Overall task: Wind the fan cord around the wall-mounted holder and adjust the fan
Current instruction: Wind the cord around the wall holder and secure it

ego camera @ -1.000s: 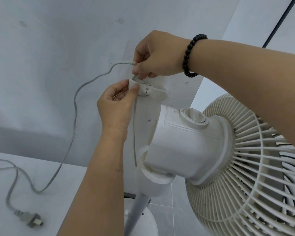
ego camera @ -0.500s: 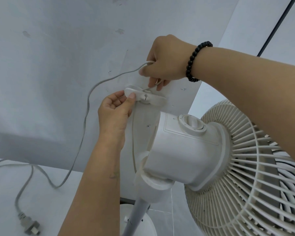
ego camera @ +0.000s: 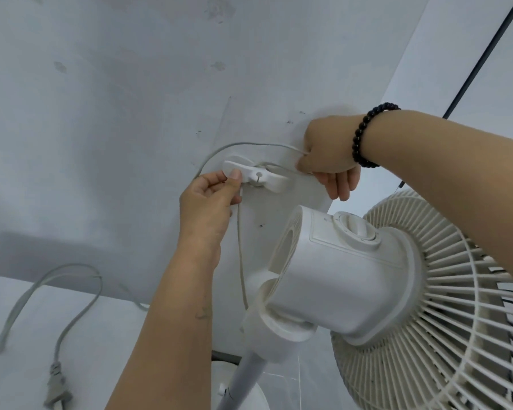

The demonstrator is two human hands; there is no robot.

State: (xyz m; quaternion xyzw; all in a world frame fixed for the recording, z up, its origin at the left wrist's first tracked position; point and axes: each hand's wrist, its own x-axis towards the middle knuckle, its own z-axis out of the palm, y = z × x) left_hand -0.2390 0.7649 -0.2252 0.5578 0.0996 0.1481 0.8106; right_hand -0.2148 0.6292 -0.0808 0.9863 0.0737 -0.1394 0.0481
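The cord [ego camera: 243, 145] is seen arching over the white holder [ego camera: 256, 176] on the wall [ego camera: 116, 113]. From the right it is led in a curve above the holder and down to the left, where it passes behind the left hand [ego camera: 209, 202]. A second strand is seen running from the holder's middle to the right hand [ego camera: 328, 155]. A further length hangs straight down from below the holder, just beside the left hand, to the neck of the fan [ego camera: 338, 279]. The rest of the cord is laid in a loop on the floor [ego camera: 42, 335] at the lower left, ending in the plug [ego camera: 57, 389].

The right hand is closed around the cord just right of the holder, with two fingers pointing down. A black bead bracelet [ego camera: 365, 134] is worn on that wrist. The left hand is placed below the holder's left end, its thumb pressed against that wing and its fingers curled; whether the cord is pinched under them cannot be told.

Compared with half a second ago, the right hand has been moved from above the holder to its right side, so that the cord is now drawn over the top of the holder rather than leading up and away from it. The left hand has been kept at the holder's left wing. The floor loop has been pulled closer to the wall.
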